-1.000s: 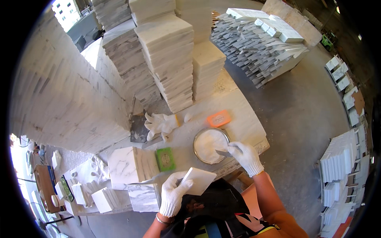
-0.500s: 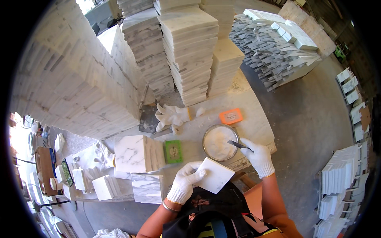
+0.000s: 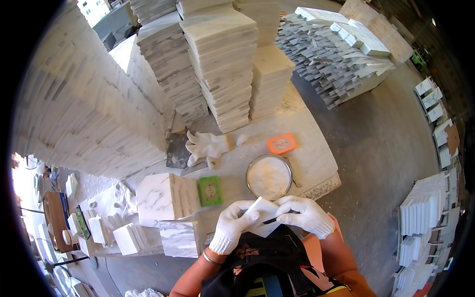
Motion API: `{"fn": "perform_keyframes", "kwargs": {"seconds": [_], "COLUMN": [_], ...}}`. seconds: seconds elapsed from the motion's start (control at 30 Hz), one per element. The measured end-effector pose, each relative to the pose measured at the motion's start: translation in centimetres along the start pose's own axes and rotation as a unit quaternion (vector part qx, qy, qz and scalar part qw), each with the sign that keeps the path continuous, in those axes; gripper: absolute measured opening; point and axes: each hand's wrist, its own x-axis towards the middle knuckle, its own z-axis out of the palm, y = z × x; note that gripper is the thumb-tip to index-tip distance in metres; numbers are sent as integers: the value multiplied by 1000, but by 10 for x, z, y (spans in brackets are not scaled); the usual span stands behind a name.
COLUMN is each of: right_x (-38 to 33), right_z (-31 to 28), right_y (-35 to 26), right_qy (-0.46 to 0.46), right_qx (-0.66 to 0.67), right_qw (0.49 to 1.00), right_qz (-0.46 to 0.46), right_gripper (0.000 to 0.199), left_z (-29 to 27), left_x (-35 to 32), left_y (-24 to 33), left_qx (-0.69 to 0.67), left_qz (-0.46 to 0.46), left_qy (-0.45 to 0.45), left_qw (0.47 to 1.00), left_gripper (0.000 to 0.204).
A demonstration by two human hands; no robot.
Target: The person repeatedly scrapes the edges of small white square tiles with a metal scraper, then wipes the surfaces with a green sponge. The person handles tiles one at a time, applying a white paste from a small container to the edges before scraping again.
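Observation:
My left hand (image 3: 230,227), in a white knitted glove, is closed on a square white marble tile (image 3: 261,209), held in front of my body. My right hand (image 3: 307,216), also gloved, pinches a thin dark spatula (image 3: 270,221) whose blade lies against the tile's face. Just beyond the hands stands a round metal bowl (image 3: 248,173) of white paste or powder (image 3: 269,174). An orange block (image 3: 281,144) lies behind the bowl, and a green block (image 3: 210,191) to its left. Fingers cover part of the tile and the spatula's handle.
Tall stacks of marble tiles (image 3: 222,64) rise at the back of the worktop (image 3: 311,143). Empty gloves (image 3: 208,144) lie before them. Left of my hands sit a marble tile stack (image 3: 156,195) and smaller pieces (image 3: 128,238). More slabs (image 3: 418,210) line the right side.
My right hand has come from the bowl's right side to the tile, bringing the spatula onto it. The left hand still holds the tile, now tilted differently. The view has shifted slightly.

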Motion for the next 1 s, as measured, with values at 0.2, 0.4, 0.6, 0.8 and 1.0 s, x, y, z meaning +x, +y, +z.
{"fn": "perform_keyframes", "kwargs": {"seconds": [0.2,0.4,0.6,0.8,1.0], "right_x": [4,4,9,25,50], "right_z": [18,27,39,-8,-25], "right_y": [15,32,27,35,49], "right_qy": [78,131,123,171,201], "right_qx": [3,97,147,128,-60], "right_qw": [996,986,979,968,975], "right_qz": [-51,-16,65,133,78], "right_gripper": [15,14,12,19,24], "left_z": [5,-5,-15,-24,-18], "left_x": [-4,0,17,30,36], "left_y": [5,-22,-49,-54,-48], "left_qx": [25,-182,-189,-124,-83], "left_qz": [23,46,14,52,44], "left_qy": [7,-32,5,88,107], "left_qw": [999,982,982,987,990], "left_gripper": [43,56,51,43,42]}}
